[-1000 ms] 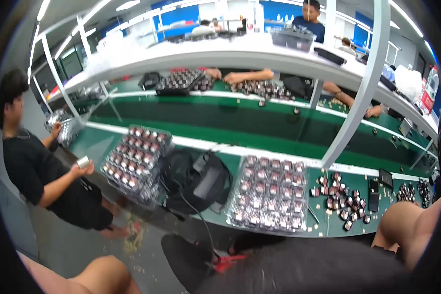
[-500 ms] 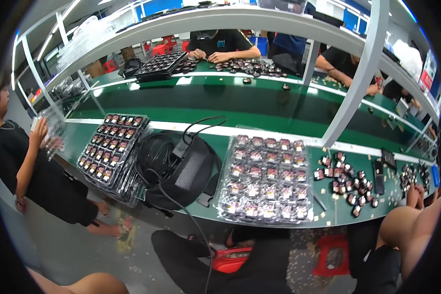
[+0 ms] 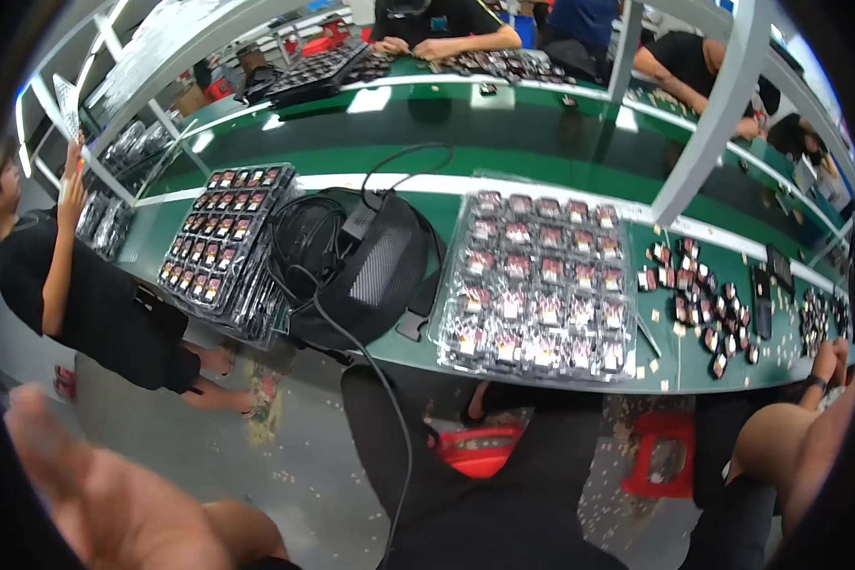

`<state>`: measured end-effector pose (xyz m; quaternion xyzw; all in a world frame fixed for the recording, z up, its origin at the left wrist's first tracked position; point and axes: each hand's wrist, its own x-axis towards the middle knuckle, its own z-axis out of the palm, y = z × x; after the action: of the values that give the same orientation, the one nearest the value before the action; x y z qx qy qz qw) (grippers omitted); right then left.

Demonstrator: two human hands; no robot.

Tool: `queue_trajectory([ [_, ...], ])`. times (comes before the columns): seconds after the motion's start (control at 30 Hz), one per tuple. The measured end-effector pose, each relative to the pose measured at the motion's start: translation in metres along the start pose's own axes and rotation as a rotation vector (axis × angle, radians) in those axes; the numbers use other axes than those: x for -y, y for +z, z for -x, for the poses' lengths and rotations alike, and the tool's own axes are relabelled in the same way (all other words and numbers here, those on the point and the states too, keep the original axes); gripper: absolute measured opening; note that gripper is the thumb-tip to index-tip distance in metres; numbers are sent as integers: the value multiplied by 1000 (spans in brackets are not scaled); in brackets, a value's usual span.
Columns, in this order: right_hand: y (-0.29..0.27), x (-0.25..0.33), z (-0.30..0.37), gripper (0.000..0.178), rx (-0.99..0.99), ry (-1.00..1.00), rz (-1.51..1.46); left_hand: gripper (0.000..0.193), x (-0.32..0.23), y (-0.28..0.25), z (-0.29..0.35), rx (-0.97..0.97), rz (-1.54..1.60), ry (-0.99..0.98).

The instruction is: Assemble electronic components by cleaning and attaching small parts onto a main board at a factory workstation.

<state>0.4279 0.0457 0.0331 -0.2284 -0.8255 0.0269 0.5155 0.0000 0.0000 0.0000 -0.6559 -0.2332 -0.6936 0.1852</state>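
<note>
My left hand [image 3: 114, 494] is raised close at the lower left, blurred. Its fingers look stretched out, with nothing seen in them, and it touches nothing on the bench. My right hand does not show. A large bare bent arm [image 3: 779, 437] fills the right edge; whose it is I cannot tell. Ahead on the green bench lies a clear plastic tray [image 3: 454, 285] with rows of small dark parts [image 3: 549, 306] in its pockets. Left of it sits a black bag [image 3: 389, 275] with coiled cable [image 3: 304, 237], beside a stack of filled trays [image 3: 223, 228].
Loose small parts [image 3: 708, 299] and tweezers [image 3: 648, 334] lie right of the tray. A person [image 3: 76, 275] stands at left; another [image 3: 446, 28] works across the bench. A white post [image 3: 708, 133] rises from the bench. A red stool [image 3: 657, 456] and a hanging cable [image 3: 404, 427] are below.
My left hand has come up into view at the lower left. The view has shifted, and the bench appears higher. The person at left has lifted a clear sheet-like thing higher.
</note>
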Motion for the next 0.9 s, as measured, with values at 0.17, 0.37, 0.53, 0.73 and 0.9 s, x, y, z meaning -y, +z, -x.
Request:
queue_trajectory([
  [0.17, 9, 37, 23, 19, 43, 147, 98, 50, 14, 41, 72, 1155, -56, -883],
  [0.37, 95, 46, 80, 28, -164, 74, -240, 75, -38, 16, 322, 1382, 41, -1178],
  [0.53, 110, 85, 74, 34, -147, 183, -518, 56, -69, 64, 347, 1517, -374, -1042],
  [0.73, 72, 63, 92, 35, -15, 50, -457, 47, -26, 105, 353, 1604, -437, -966],
  [0.9, 30, 43, 113, 38, 127, 170, -268, 58, 7, 135, 371, 1588, -479, -777],
])
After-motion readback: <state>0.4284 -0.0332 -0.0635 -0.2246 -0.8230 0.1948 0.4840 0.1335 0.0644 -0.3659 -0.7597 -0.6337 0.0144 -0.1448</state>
